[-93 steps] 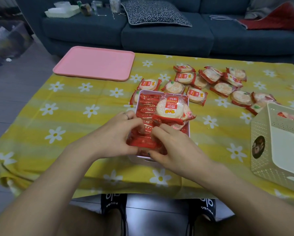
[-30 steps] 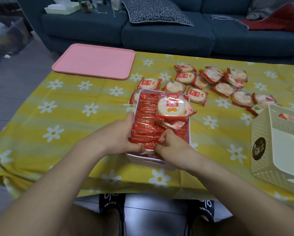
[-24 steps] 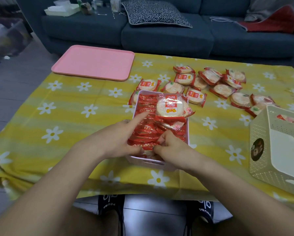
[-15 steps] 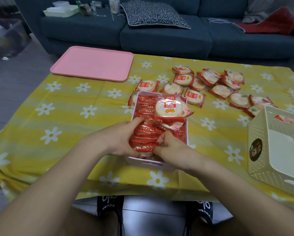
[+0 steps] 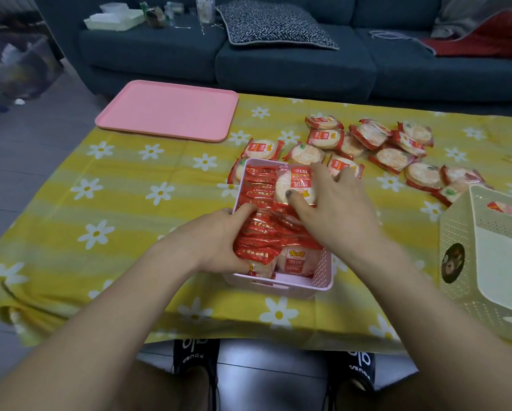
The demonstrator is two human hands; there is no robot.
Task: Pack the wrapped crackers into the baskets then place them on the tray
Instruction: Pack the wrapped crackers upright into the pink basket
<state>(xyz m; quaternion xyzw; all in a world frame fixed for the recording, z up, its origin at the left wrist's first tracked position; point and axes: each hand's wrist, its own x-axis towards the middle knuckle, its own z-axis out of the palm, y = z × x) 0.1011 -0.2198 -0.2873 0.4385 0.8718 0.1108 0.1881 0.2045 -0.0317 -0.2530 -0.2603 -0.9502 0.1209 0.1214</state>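
Hands (image 5: 278, 229) on crackers (image 5: 260, 232) in basket (image 5: 278, 287)

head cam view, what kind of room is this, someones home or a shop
Most likely a home living room: a dark blue sofa with a patterned cushion stands behind a low table under a yellow daisy-print tablecloth.

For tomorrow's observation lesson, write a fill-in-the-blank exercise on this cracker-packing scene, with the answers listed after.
1. The tray is coloured ____.
2. The right hand reaches for a cracker packet lying on top of the ____ basket.
3. The tablecloth is printed with white ____.
4. The left hand presses the packets standing ____ that basket.

Answers: pink; pink; flowers; inside
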